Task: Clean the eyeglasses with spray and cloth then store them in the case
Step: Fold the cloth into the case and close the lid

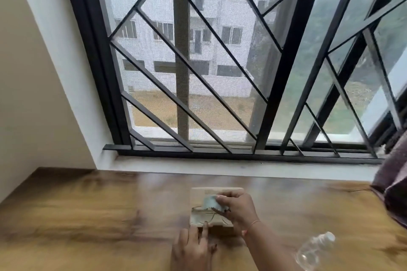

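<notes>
1. Right hand [235, 207] is pinching the pale blue cloth [210, 202] between fingers and thumb, holding it just above the eyeglasses [206, 215].
2. Left hand [191, 246] is gripping nothing; its index finger is stretched forward and pressing on the near rim of the case [220, 224], probably steadying it.
3. Eyeglasses are lying in the open case, directly under the right hand and just ahead of the left fingertip. The thin frame is blurred, so I can't tell if the temples are folded.
4. Judging the step: it's looking like the storing phase, with the cloth either giving a last wipe or going in on top.
5. Next move is calling for seating the glasses flat, tucking in or removing the cloth, then swinging the lid [218, 190] down from beyond the right hand.
6. Clear bottle [315, 248] is lying on the surface [88, 215], right of the right forearm.
</notes>
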A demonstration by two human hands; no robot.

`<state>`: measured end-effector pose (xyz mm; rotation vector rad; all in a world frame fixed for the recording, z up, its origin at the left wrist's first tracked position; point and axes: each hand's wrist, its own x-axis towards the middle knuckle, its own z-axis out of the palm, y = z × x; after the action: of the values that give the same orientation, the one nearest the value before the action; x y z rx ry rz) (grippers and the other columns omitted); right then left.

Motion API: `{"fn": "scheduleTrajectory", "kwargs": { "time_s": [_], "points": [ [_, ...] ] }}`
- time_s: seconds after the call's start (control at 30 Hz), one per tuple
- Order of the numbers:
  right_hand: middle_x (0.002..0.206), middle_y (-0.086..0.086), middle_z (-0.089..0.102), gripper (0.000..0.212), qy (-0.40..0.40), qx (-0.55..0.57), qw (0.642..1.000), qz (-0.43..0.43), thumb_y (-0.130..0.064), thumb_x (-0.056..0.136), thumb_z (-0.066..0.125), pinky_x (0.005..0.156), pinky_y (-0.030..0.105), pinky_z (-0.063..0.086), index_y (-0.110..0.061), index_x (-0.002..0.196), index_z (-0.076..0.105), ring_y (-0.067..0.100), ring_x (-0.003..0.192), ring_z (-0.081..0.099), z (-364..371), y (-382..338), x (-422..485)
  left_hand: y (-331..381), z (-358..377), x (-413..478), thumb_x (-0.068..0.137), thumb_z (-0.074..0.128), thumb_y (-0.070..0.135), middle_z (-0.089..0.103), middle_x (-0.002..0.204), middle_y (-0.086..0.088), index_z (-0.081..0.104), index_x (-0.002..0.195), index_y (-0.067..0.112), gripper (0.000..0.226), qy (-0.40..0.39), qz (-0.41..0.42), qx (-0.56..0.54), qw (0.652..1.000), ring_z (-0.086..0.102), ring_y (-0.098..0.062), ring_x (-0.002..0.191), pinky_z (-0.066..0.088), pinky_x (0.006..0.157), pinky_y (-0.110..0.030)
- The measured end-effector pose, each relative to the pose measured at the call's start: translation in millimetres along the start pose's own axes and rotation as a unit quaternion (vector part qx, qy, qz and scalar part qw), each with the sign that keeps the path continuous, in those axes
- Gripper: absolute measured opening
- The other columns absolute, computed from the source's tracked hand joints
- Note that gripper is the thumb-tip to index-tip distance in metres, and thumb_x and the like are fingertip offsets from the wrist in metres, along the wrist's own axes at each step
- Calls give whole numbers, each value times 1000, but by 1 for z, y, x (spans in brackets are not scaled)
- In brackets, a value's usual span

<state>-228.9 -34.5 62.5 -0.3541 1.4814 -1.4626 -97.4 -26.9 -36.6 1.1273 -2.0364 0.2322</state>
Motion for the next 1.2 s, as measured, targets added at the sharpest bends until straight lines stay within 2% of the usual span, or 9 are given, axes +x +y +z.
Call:
{"fn": "scheduleTrajectory", "kwargs": {
  "time_s": [0.1, 0.27, 0.37, 0.5, 0.63, 0.77, 0.83, 0.97, 1.2],
  "points": [
    [70, 18, 61, 6, -17, 17, 999, 29, 16, 76, 61, 48, 30, 57, 13, 81, 61, 26, 63, 61, 2, 5, 3, 0, 2, 0, 94, 21, 48, 71, 74, -12, 78, 81, 18, 66, 6, 6, -3, 1000, 45, -26, 76, 45, 48, -30],
    [67, 17, 65, 7, -56, 27, 997, 43, 15, 77, 60, 49, 29, 56, 9, 79, 61, 24, 62, 64, 10, 10, 5, 1, 5, -1, 93, 22, 46, 71, 73, -11, 78, 85, 19, 63, 20, 6, 6, 1000, 45, -25, 74, 44, 48, -29],
    [67, 17, 63, 5, -25, 11, 1000, 14, 14, 76, 62, 48, 26, 55, 9, 79, 63, 21, 60, 63, 9, 12, 8, 0, 6, -3, 95, 19, 46, 71, 72, -10, 77, 87, 20, 65, 16, 4, 1, 1000, 47, -25, 76, 39, 51, -28],
    [70, 17, 63, 8, 25, -37, 999, -20, 16, 75, 63, 48, 25, 54, 8, 77, 64, 24, 64, 62, 0, 15, 15, -1, 7, -3, 95, 19, 46, 69, 69, -7, 61, 100, 21, 49, 23, 16, 0, 1000, 44, -24, 72, 38, 52, -29],
    [72, 16, 65, 15, 65, -115, 989, -67, 12, 69, 70, 61, 33, 58, 7, 83, 65, 24, 66, 64, -4, 14, 16, 0, 5, -1, 96, 19, 45, 68, 68, -7, 73, 90, 18, 60, 21, 7, -6, 1000, 42, -24, 71, 43, 46, -30],
    [74, 7, 71, 21, 118, -222, 961, -114, -2, 63, 77, 70, 37, 59, -7, 82, 69, 19, 72, 69, -5, 16, 14, 2, 3, -1, 95, 20, 43, 64, 64, -6, 78, 83, 17, 64, 18, -2, -6, 1000, 36, -23, 65, 42, 44, -29],
    [81, 2, 71, 24, 127, -264, 947, -132, -10, 62, 78, 73, 31, 58, -13, 84, 70, 16, 78, 68, -3, 16, 10, 2, 2, -1, 95, 20, 42, 63, 62, -5, 77, 84, 18, 63, 18, -3, -2, 1000, 35, -23, 65, 41, 45, -29],
    [95, 4, 67, 31, 134, -335, 916, -175, -7, 70, 72, 76, 19, 46, -9, 100, 68, 12, 85, 58, 0, 13, 4, 0, 1, -1, 94, 22, 40, 60, 61, -7, 77, 86, 15, 61, 18, 17, -2, 1000, 42, -25, 70, 43, 44, -30],
    [97, 11, 69, 31, 160, -439, 851, -240, -2, 76, 64, 82, 30, 52, -6, 106, 67, 24, 90, 64, -5, 16, -1, 0, 1, -2, 96, 20, 43, 62, 62, -7, 77, 86, 16, 64, 17, 14, -3, 1000, 45, -25, 71, 43, 45, -32]
  ]
}}
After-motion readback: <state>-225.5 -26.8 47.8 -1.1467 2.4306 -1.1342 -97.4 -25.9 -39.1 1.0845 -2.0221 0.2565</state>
